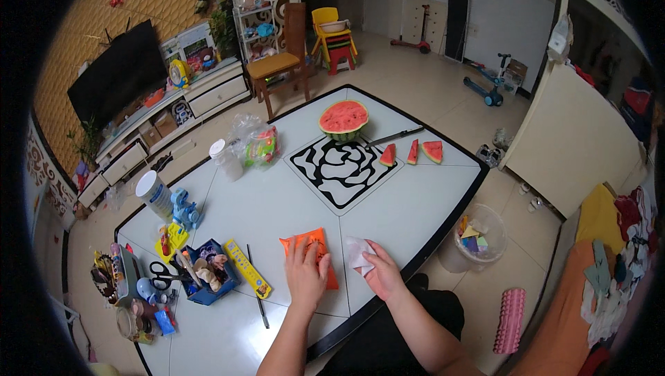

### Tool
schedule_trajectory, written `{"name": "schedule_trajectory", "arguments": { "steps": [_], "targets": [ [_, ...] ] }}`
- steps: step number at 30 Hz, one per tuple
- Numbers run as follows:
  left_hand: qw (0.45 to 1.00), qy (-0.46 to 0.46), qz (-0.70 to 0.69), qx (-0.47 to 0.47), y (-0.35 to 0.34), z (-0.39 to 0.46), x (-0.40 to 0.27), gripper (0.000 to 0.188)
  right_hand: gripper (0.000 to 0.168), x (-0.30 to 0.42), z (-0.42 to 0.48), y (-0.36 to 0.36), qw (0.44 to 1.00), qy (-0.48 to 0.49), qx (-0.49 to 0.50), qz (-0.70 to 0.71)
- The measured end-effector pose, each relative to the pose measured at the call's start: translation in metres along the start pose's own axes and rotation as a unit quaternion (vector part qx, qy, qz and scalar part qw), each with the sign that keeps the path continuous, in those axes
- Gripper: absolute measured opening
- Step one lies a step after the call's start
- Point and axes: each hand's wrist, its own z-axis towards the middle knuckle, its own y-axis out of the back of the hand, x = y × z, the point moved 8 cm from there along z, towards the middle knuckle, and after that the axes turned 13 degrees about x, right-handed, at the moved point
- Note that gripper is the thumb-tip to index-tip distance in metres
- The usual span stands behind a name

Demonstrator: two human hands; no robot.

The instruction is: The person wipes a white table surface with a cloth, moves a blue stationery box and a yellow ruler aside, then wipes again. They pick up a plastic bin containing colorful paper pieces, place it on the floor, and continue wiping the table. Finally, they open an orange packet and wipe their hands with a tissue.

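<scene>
An orange soft pack with dark print, likely of tissues (331,272), lies on the table near its front edge. My left hand (307,274) rests palm down on top of the pack, fingers spread, hiding much of it. To the right, my right hand (385,274) pinches a folded white tissue (357,252) between thumb and fingers, just above the table. A black pen (259,298) and a yellow ruler (248,269) with printed pictures lie left of my left hand.
Half a watermelon (344,118), a knife (395,136) and cut slices (413,151) sit farther back. At left are scissors (163,275), a blue box of small items (213,293) and a white canister (154,194). A lined waste bin (452,256) stands beyond the table's right edge.
</scene>
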Motion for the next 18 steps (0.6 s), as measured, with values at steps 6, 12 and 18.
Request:
{"name": "schedule_trajectory", "arguments": {
  "steps": [6, 12, 18],
  "targets": [
    [0.872, 0.017, -0.474, 0.123, -0.050, -0.002, -0.061, 0.026, 0.021, 0.032, -0.018, 0.006, 0.988, 0.059, -0.079, -0.118],
    [0.621, 0.146, -0.755, 0.152, -0.094, 0.020, -0.096, 0.022, 0.031, 0.110, -0.034, 0.043, 0.936, 0.119, -0.162, -0.289],
    [0.508, 0.263, -0.792, 0.214, -0.119, 0.030, -0.150, 0.025, 0.020, 0.201, -0.064, 0.077, 0.795, 0.149, -0.282, -0.516]
  ]
}}
